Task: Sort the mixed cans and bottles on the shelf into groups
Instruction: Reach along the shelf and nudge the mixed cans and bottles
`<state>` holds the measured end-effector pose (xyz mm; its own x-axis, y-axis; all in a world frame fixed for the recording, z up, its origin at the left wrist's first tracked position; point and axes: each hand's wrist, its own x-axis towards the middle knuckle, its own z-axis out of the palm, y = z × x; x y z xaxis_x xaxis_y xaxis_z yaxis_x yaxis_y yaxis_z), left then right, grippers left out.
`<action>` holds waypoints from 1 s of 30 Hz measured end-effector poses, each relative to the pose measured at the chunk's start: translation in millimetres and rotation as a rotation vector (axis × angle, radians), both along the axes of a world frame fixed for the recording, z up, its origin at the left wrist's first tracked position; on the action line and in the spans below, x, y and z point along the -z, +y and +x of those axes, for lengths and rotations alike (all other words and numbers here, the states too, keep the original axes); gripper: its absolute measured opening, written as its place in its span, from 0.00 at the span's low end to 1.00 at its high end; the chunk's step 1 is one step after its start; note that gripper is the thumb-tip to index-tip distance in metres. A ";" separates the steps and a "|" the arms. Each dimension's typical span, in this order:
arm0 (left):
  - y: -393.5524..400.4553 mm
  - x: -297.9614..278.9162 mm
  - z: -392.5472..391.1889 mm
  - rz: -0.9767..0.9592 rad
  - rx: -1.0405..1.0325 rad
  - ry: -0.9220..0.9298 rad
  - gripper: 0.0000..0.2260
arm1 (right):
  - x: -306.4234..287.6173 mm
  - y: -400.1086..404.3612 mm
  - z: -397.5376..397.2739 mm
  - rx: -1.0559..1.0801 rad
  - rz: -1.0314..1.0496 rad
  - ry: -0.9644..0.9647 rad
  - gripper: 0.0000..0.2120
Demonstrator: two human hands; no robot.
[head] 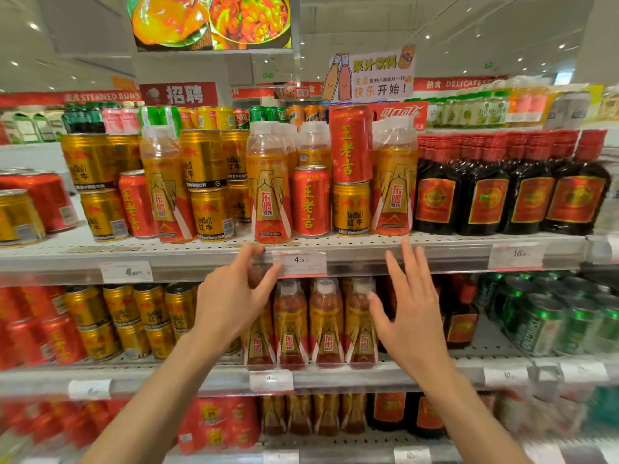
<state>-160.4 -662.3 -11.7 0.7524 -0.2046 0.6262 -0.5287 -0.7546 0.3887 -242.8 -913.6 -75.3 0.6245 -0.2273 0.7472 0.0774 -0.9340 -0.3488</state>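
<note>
On the white shelf [368, 242] at eye level, gold cans [211, 214], red cans [311, 200] and orange-gold bottles [269, 195] stand mixed together. A tall red can [351, 145] sits stacked on a gold can [351, 209]. Another orange bottle [393, 185] stands right of that stack. My left hand [231, 303] hovers just below the shelf edge, fingers spread and empty. My right hand [408, 303] is raised beside it, palm open, fingertips near the shelf lip. Neither hand touches a drink.
Dark bottles with red labels [485, 189] fill the shelf's right part. The shelf below holds gold cans [134, 316], orange bottles [326, 326] and green cans [552, 319]. Price tags [299, 261] line the shelf edges. A paper sign [371, 75] hangs above.
</note>
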 end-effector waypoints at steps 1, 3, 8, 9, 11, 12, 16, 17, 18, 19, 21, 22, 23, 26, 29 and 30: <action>-1.8 1.0 -4.0 0.010 -0.002 0.012 0.23 | 4.6 1.1 -2.8 -0.014 0.011 0.012 0.32; -5.9 6.6 -14.4 0.000 0.017 0.037 0.27 | 16.9 4.2 -10.3 -0.048 0.046 0.040 0.29; -6.0 36.6 -33.4 -0.029 0.124 0.082 0.28 | 32.6 10.2 -32.8 -0.143 0.150 0.153 0.22; -5.2 40.8 -34.8 -0.021 0.138 0.107 0.27 | 32.1 9.3 -35.0 -0.156 0.145 0.209 0.21; -3.8 46.2 -35.5 0.000 0.159 0.157 0.25 | 28.0 6.1 -37.5 -0.147 0.110 0.346 0.20; -1.5 47.6 -34.7 0.007 0.168 0.170 0.24 | 24.7 5.9 -37.5 -0.129 0.087 0.405 0.20; 11.5 44.1 -26.2 0.006 0.207 0.172 0.22 | 10.4 13.3 -37.8 -0.079 0.054 0.485 0.17; 15.2 41.7 -23.8 0.004 0.215 0.165 0.21 | 6.0 16.4 -37.6 -0.065 0.038 0.482 0.16; 18.8 38.6 -21.2 0.003 0.221 0.155 0.21 | 0.8 19.6 -37.0 -0.052 0.021 0.479 0.16; 22.5 34.6 -18.6 0.003 0.229 0.141 0.20 | -5.4 23.1 -35.7 -0.040 0.007 0.475 0.15; 30.0 24.6 -12.7 0.010 0.242 0.105 0.20 | -20.5 31.9 -32.8 -0.026 -0.026 0.463 0.15; 33.4 18.6 -9.2 0.011 0.247 0.089 0.20 | -29.6 36.5 -31.0 -0.024 -0.038 0.451 0.15; 36.3 12.3 -5.8 0.005 0.256 0.074 0.20 | -39.7 40.6 -28.7 -0.025 -0.048 0.434 0.14; 41.7 -6.4 4.3 -0.017 0.284 0.028 0.20 | -76.6 51.2 -16.0 -0.025 -0.098 0.360 0.13; 42.2 -21.1 13.6 -0.040 0.307 0.013 0.19 | -115.2 61.2 8.1 -0.031 -0.138 0.230 0.13; 41.6 -24.5 16.6 -0.045 0.312 0.018 0.19 | -127.2 64.0 17.2 -0.021 -0.155 0.183 0.13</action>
